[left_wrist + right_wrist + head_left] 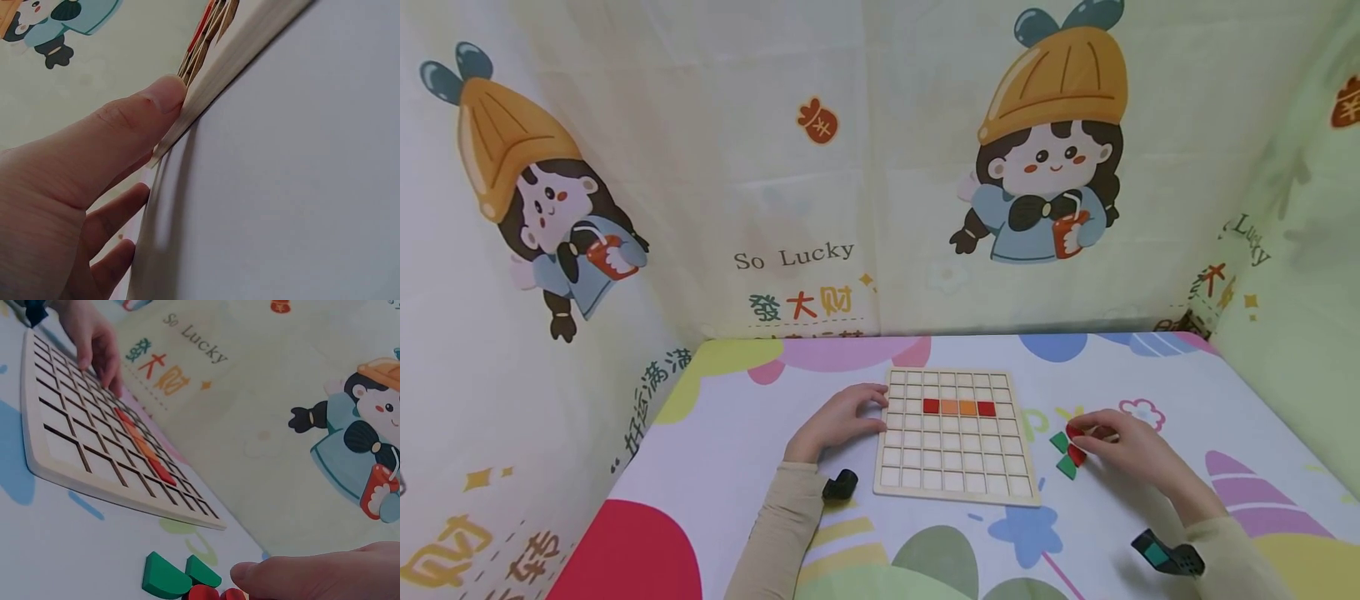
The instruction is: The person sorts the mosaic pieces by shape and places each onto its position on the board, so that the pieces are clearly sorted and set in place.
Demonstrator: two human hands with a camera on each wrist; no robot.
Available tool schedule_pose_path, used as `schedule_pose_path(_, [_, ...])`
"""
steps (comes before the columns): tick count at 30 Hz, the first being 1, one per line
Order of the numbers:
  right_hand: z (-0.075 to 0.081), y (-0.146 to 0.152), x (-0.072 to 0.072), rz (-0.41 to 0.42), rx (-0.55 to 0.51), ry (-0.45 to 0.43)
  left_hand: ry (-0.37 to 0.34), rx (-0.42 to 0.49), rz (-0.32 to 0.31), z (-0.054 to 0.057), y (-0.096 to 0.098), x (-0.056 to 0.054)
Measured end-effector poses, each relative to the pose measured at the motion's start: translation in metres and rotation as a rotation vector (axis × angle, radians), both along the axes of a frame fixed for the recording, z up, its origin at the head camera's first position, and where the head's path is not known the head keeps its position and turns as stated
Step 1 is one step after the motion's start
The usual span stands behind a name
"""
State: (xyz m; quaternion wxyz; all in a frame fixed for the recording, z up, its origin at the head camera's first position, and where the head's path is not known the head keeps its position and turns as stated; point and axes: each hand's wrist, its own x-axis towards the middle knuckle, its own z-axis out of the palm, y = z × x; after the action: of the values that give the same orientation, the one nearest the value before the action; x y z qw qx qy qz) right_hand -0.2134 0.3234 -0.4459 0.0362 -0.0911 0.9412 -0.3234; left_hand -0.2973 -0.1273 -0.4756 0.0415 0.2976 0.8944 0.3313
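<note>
A square wooden grid board (pixel 958 500) lies on the table, with a short row of red tiles (pixel 987 409) and orange tiles (pixel 967 408) in its cells. At the board's left edge is my left hand (pixel 842 419), thumb and fingers spread and touching the rim. Right of the board, my right hand (pixel 1123 442) has its bent fingers and thumb at the red pieces (pixel 1077 455). Whether it pinches one is hidden. Beside these lie green pieces with a curved side (pixel 1066 467); in the right wrist view, a green piece (pixel 165 576) stands out just left of the thumb.
A patterned cloth (pixel 737 517) covers the table. Printed curtains (pixel 910 167) hang behind it and along both sides. Each forearm bears a small black wrist device, one (pixel 841 485) by the left sleeve and one (pixel 1168 554) by the right.
</note>
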Motion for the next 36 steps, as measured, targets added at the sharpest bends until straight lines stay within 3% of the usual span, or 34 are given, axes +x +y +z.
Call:
schedule_pose_path(6, [-0.002,-0.002,0.003,0.031,-0.011,-0.001,-0.009,0.002,0.006,0.001,0.000,0.001])
schedule_pose_path(14, [-0.004,-0.003,0.004,0.013,-0.010,-0.027,-0.008,-0.008,0.005,0.002,0.001,0.003])
schedule_pose_path(24, [-0.008,-0.008,0.002,0.010,0.030,0.066,-0.012,-0.001,0.005,0.001,0.000,0.002])
schedule_pose_path(31, [-0.012,-0.017,-0.002,0.058,0.058,0.174,-0.001,-0.010,0.003,0.000,0.000,0.002])
schedule_pose_path(36, [-0.013,-0.019,-0.005,0.066,0.078,0.187,-0.003,-0.008,0.008,0.001,0.000,0.002])
